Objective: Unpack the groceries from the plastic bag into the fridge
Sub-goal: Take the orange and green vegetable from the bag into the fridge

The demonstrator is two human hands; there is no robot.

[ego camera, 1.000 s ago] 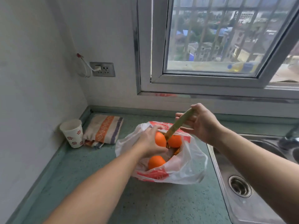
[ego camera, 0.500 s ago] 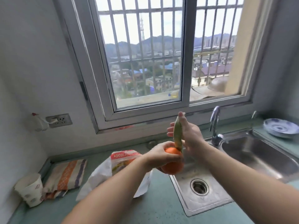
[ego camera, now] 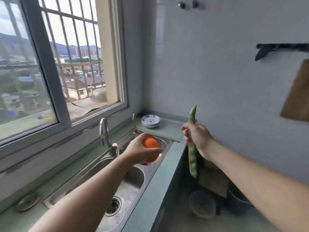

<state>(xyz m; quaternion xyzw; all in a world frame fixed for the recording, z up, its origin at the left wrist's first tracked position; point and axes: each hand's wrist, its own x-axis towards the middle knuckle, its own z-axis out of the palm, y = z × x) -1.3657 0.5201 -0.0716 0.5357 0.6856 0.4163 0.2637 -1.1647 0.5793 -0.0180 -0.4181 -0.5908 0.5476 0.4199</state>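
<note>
The left hand [ego camera: 142,150] was curled round oranges [ego camera: 150,144] above the sink [ego camera: 133,181], the right hand [ego camera: 198,137] clamped on an upright bean pod [ego camera: 192,153] past the counter's edge — both apparently fridge-bound — bag and fridge unseen.

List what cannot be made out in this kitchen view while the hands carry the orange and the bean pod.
- Fridge and plastic bag: outside the head view.
- Orange: largely covered by the left hand; one fruit or two is unclear.
- Bean pod: middle hidden by the right hand.
- Dark containers below the counter: blurred.
- Wooden board: cut by the right edge.
</note>
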